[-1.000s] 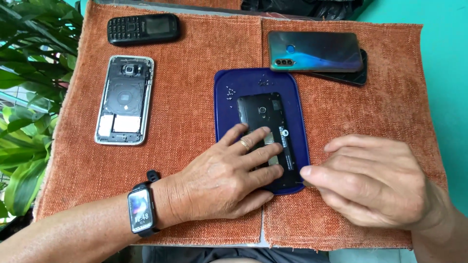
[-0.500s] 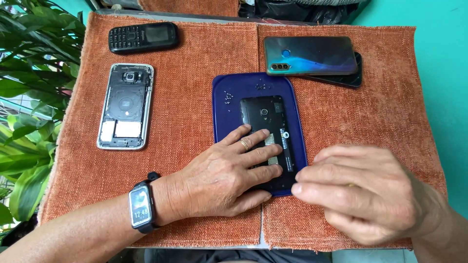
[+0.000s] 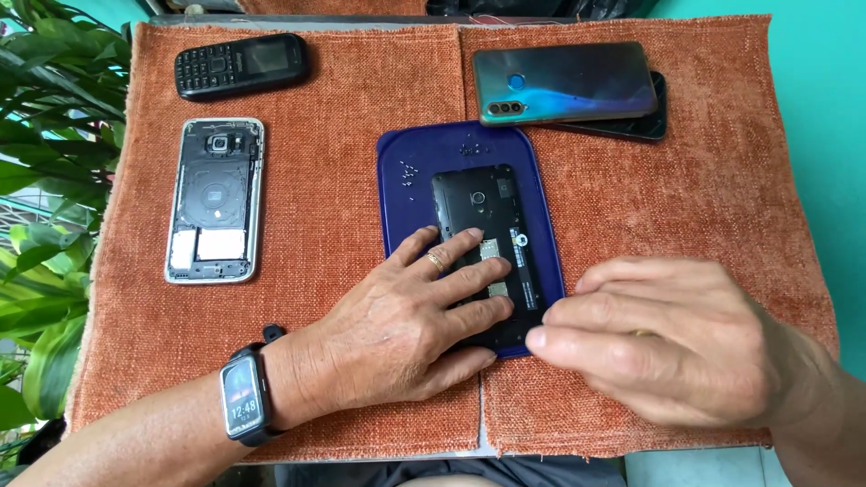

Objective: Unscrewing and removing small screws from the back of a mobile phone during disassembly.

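A black opened phone (image 3: 481, 216) with its back cover off lies on a dark blue tray (image 3: 424, 162) in the middle of the orange cloth. My left hand (image 3: 406, 325), with a ring and a smartwatch on the wrist, lies flat on the phone's lower half, fingers spread. My right hand (image 3: 667, 347) sits at the tray's lower right corner with fingers curled, its fingertips touching the phone's bottom edge. Whether anything is pinched in those fingers is hidden. Several tiny screws (image 3: 410, 171) lie on the tray above the phone.
An opened white-framed phone (image 3: 215, 200) lies at the left. A black keypad phone (image 3: 242, 65) is at the top left. A teal-backed phone (image 3: 564, 83) rests on a black one at the top right. Green plant leaves (image 3: 45, 180) border the left edge.
My right hand has shifted slightly left and closer to the phone's bottom corner. My left hand stays pressed on the phone. The view has shifted a little.
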